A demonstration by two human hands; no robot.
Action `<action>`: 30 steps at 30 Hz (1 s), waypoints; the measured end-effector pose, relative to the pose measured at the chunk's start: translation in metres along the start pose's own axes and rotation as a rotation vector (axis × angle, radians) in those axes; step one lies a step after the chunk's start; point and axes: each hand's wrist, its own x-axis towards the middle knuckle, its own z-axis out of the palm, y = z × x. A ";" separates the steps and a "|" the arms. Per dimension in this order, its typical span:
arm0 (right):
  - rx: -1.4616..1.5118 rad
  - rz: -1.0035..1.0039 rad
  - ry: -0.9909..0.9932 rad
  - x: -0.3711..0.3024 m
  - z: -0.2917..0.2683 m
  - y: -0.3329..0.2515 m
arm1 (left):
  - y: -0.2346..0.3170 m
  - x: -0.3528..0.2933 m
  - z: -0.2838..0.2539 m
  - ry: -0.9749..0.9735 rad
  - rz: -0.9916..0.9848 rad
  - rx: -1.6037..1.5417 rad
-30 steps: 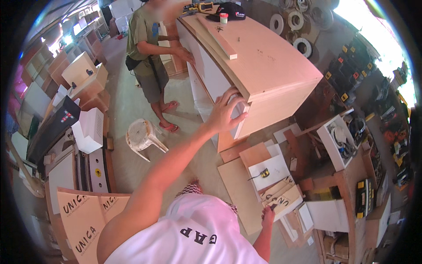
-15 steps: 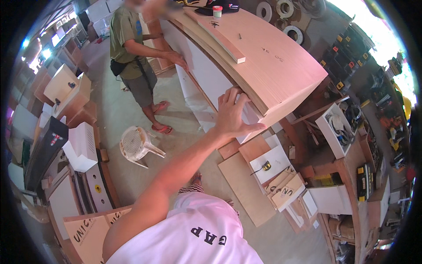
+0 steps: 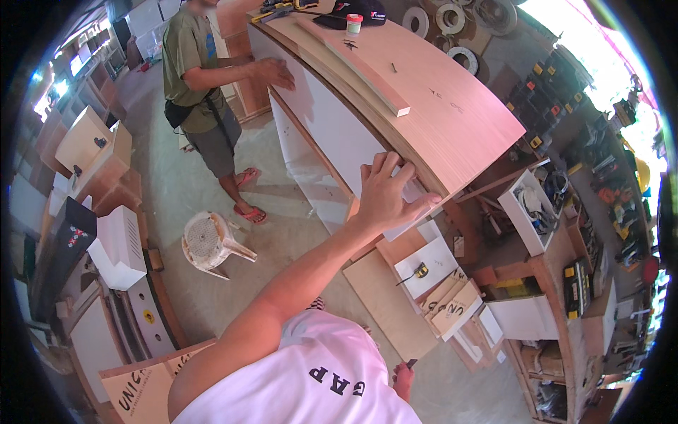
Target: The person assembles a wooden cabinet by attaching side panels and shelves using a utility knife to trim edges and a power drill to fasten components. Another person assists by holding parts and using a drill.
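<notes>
My left hand [image 3: 387,192] reaches out with fingers spread and slightly bent. It presses against the white face panel [image 3: 330,131] near the right end of a large wooden cabinet [image 3: 452,116], its thumb close to the corner. Low in the picture, beside my shirt, my right hand [image 3: 403,382] is closed around a small dark flat piece [image 3: 412,363], too small to name. At the panel's far end, another person's hand [image 3: 275,73] rests against the white face. A wood strip [image 3: 353,67] lies on the cabinet top with a small red-lidded jar [image 3: 354,25].
A worn round stool [image 3: 208,240] stands on the floor to the left. Boards [image 3: 388,304] and a tape measure [image 3: 421,271] lie below the cabinet's right end. At the right, a workbench [image 3: 547,275] bears an open white drawer [image 3: 526,212]. A cap [image 3: 353,12] sits at the back.
My right hand has come into view at the bottom. My left hand stays at the panel. The other person's hand has shifted up and back along the panel, and the view has turned slightly.
</notes>
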 end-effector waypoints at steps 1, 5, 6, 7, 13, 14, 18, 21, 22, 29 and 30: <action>0.015 -0.009 -0.003 0.001 -0.002 -0.005 | -0.001 0.001 -0.001 -0.007 -0.002 0.000; -0.093 0.030 0.035 0.007 -0.014 0.003 | -0.004 0.002 -0.001 -0.026 0.009 0.021; -0.127 0.058 0.021 0.003 -0.013 0.007 | -0.004 0.002 -0.003 -0.031 0.009 0.033; -0.158 0.085 0.017 0.004 -0.018 0.015 | -0.003 0.004 -0.004 -0.035 0.009 0.034; -0.398 0.011 -0.072 -0.001 -0.018 0.062 | -0.003 0.004 -0.001 0.041 0.036 0.012; -0.386 0.043 -0.068 -0.006 -0.016 0.060 | -0.004 0.004 -0.001 0.039 0.041 0.009; -0.304 0.133 -0.058 -0.016 -0.012 0.056 | -0.003 0.004 -0.002 0.012 0.042 0.014; -0.245 0.161 -0.057 -0.016 -0.011 0.046 | -0.002 0.003 -0.006 -0.013 0.018 0.023; -0.238 0.155 -0.058 -0.015 -0.010 0.041 | -0.002 0.003 -0.008 -0.021 0.009 0.028; -0.116 0.093 -0.058 0.025 -0.023 0.032 | 0.000 0.007 -0.005 0.001 0.021 -0.059; -0.138 0.096 -0.057 0.019 -0.021 0.021 | 0.000 0.007 -0.006 -0.014 0.014 -0.052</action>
